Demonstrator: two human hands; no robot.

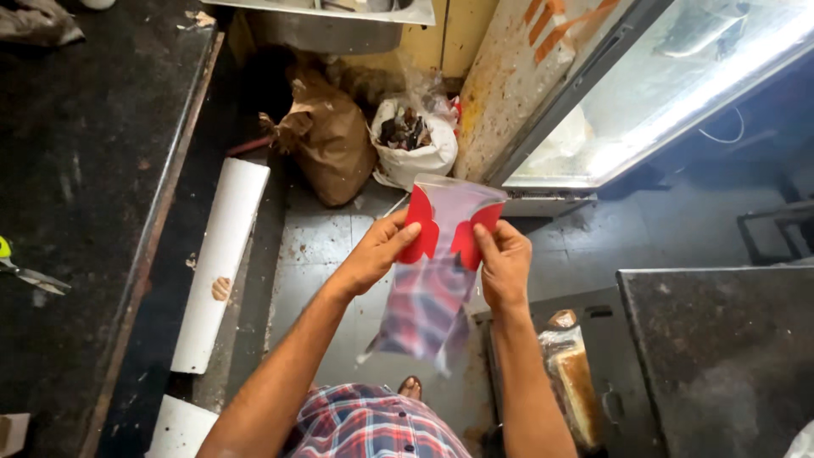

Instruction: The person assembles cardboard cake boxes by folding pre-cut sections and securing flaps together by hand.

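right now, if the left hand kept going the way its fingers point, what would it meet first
The left hand points up-right, so probably the white sack on the floor beyond the clear bag it grips; depth is unclear.

left hand (377, 252) pinching, raised | right hand (504, 259) pinching, raised | forearms extended

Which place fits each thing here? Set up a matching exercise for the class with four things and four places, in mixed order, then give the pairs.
Things:
1. clear plastic bag with red print
2. crumpled brown paper bag
3. wrapped loaf of bread
4. scissors with a green handle

Places:
A. on the dark counter at far left
B. on the floor beside the white sack
C. held between both hands
D. low down at the person's right side

Pairs: 1-C, 2-B, 3-D, 4-A
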